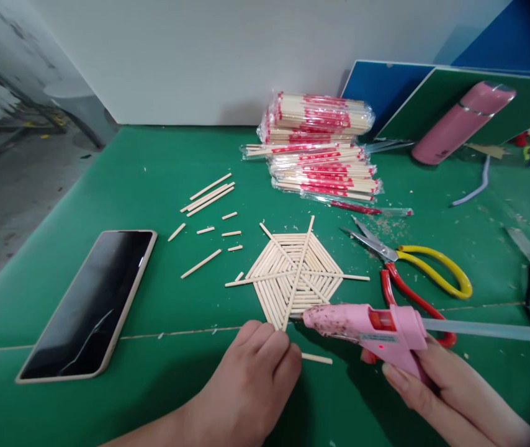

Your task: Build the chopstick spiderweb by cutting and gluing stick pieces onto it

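A flat hexagonal web of pale wooden sticks (265, 292) lies on the green table, with long sticks crossing at its middle and jutting past its edge. My left hand (258, 379) is closed at the web's near corner, by the lower end of a crossing stick; its fingertips are hidden. A short stick (317, 358) shows just right of its knuckles. In my right hand (442, 379) is a pink hot glue gun (367, 329), its nozzle pointing left at the web's near edge. A clear glue stick (493, 331) sticks out of its back.
Loose cut sticks (211, 198) lie left of the web, and a phone (90, 304) farther left. Scissors (386, 248) and a red-handled tool (409, 288) lie right. Behind are wrapped chopstick packs (323, 167) and a tilted pink bottle (463, 124).
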The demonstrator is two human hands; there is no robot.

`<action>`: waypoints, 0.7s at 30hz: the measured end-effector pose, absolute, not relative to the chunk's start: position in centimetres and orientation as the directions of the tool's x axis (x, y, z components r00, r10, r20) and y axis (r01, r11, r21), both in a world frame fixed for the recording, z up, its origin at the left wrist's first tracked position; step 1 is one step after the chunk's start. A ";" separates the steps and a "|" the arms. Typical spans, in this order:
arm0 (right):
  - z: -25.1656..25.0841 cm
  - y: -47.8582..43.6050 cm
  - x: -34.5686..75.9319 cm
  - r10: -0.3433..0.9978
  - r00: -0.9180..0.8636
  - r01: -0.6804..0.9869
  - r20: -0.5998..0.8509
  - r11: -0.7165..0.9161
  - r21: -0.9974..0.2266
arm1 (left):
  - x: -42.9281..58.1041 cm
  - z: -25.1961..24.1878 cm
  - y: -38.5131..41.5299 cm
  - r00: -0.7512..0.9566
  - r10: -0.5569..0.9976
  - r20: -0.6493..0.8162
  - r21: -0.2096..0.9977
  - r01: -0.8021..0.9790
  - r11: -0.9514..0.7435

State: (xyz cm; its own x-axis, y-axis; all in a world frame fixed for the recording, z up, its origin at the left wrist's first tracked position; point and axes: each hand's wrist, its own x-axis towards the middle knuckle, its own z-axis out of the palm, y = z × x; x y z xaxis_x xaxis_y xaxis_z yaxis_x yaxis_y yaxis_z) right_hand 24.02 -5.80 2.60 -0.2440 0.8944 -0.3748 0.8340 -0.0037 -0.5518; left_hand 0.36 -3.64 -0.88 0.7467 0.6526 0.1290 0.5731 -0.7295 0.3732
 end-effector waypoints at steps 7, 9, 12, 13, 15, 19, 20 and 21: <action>2.4 -6.3 24.4 0.912 -0.211 0.829 -0.351 -0.024 -0.559 | 0.3 -1.0 -3.7 0.745 0.655 0.127 0.360 0.581 -0.730; 2.1 -6.3 24.5 0.910 -0.198 0.834 -0.363 -0.038 -0.550 | 0.2 -1.1 -3.7 0.755 0.638 0.153 0.368 0.556 -0.745; 1.9 -6.2 24.4 0.900 -0.200 0.835 -0.388 -0.051 -0.548 | 0.2 -1.1 -3.7 0.754 0.642 0.138 0.378 0.559 -0.738; 1.9 -6.1 24.4 0.895 -0.208 0.831 -0.395 -0.052 -0.553 | 0.2 -1.1 -3.7 0.749 0.651 0.123 0.377 0.572 -0.729; 1.9 -6.0 24.3 0.886 -0.228 0.823 -0.404 -0.047 -0.566 | 0.3 -1.0 -3.8 0.739 0.665 0.103 0.369 0.593 -0.716; 2.2 -6.0 24.2 0.893 -0.220 0.838 -0.393 -0.034 -0.545 | 0.4 -0.9 -3.8 0.741 0.663 0.111 0.369 0.589 -0.720; 2.3 -6.0 24.2 0.900 -0.211 0.844 -0.382 -0.030 -0.536 | 0.4 -0.9 -3.8 0.740 0.663 0.110 0.369 0.590 -0.719; 2.4 -6.0 24.2 0.905 -0.204 0.848 -0.373 -0.026 -0.529 | 0.4 -0.9 -3.8 0.740 0.664 0.104 0.368 0.591 -0.717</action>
